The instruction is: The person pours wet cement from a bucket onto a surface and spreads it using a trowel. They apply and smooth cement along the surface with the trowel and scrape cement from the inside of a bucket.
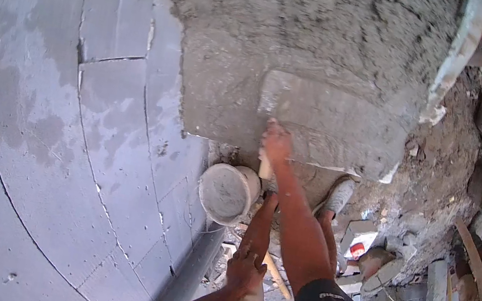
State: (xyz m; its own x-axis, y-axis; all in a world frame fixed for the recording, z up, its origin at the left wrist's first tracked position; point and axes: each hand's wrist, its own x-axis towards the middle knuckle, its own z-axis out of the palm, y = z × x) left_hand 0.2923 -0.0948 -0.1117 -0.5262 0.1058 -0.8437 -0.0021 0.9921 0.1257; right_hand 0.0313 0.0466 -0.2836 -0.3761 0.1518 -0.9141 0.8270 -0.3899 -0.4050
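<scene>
My right hand point(277, 144) is closed round the pale handle point(266, 166) of a tool at the near edge of a grey wet mortar surface point(218, 95). The tool's working end cannot be made out against the mortar. Under and beyond the hand lies a smoother, roughly rectangular patch point(337, 116); the mortar farther up is rough. My left hand point(245, 272) rests on my leg near the knee, its fingers apart and holding nothing. A round bucket point(225, 194) with grey residue inside stands left of my legs.
A grey block wall point(40, 83) with jointed seams fills the left side. At the right are dirt ground point(438, 166), a white box point(360, 233) with a red mark, broken blocks and wooden pieces point(472, 272). My shoe point(341, 194) is below the mortar's edge.
</scene>
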